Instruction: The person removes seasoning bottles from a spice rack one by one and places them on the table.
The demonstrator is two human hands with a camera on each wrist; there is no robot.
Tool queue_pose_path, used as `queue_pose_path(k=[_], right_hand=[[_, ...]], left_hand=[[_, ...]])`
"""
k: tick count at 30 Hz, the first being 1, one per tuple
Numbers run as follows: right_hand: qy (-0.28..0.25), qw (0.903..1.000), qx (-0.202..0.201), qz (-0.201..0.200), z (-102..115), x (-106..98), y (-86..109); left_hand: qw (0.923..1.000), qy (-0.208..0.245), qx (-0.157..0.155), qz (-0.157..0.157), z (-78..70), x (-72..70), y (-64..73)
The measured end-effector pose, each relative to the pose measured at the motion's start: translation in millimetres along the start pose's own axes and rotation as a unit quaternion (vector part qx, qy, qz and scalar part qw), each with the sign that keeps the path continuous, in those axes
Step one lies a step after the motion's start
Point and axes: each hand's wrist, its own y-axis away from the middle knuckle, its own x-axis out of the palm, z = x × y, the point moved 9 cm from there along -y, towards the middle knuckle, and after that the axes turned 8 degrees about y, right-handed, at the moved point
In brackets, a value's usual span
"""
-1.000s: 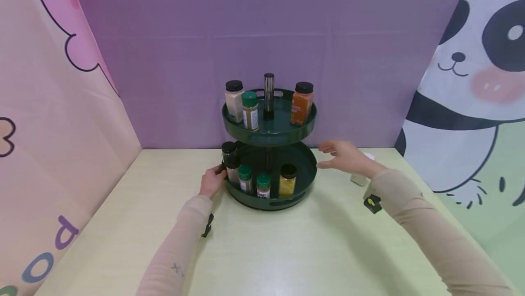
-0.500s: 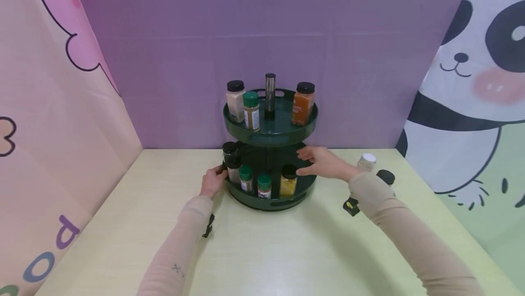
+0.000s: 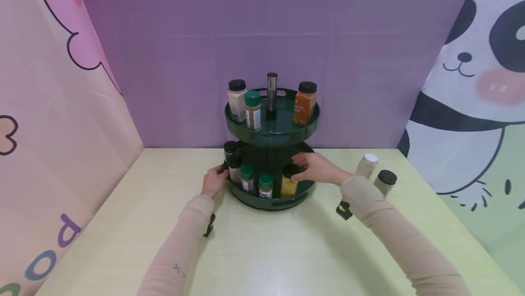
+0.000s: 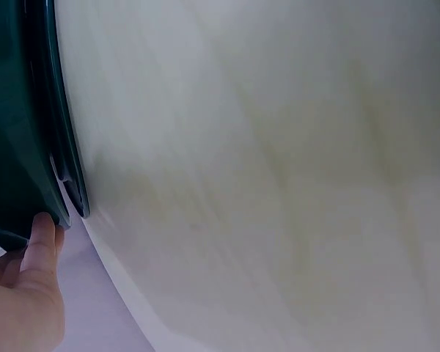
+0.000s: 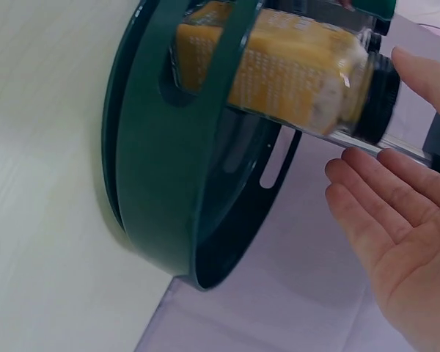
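Observation:
A dark green two-tier turntable (image 3: pixel 272 138) stands on the table with spice jars on both levels. My left hand (image 3: pixel 214 182) holds the left rim of the lower tray (image 4: pixel 15 147), its fingers at the wall in the left wrist view. Within that tray, at the front right, is a yellow spice jar (image 3: pixel 289 188) with a black lid. My right hand (image 3: pixel 319 168) is at this jar's lid, with thumb and fingers spread on either side of it. The right wrist view shows the fingers (image 5: pixel 359 213) extended and a gap below the black lid (image 5: pixel 378 99).
Green-capped jars (image 3: pixel 265 186) and black-capped jars (image 3: pixel 231 149) share the lower tray. An orange jar (image 3: pixel 305 104), a pale jar (image 3: pixel 237 102) and a green-capped jar (image 3: pixel 253 111) stand above. Right of the turntable are a white-capped jar (image 3: pixel 366 166) and a black-capped jar (image 3: pixel 384 182).
My right hand has moved left, from beside the turntable to the yellow jar's lid. Two jars behind the right arm have come into view. My left hand stays at the rim.

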Motion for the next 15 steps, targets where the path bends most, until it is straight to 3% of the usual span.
queue_pose_path(k=[9,15], right_hand=[[-0.009,0.9998,0.018,-0.001,-6.5,11.3,-6.8],[0.011,0.9999,-0.002,-0.009,-3.8,14.6,-8.0]], left_hand=[[1.0000,-0.005,0.000,0.000,2.2,0.0,-1.9],[1.0000,-0.004,0.000,0.000,2.8,-0.2,-1.5]])
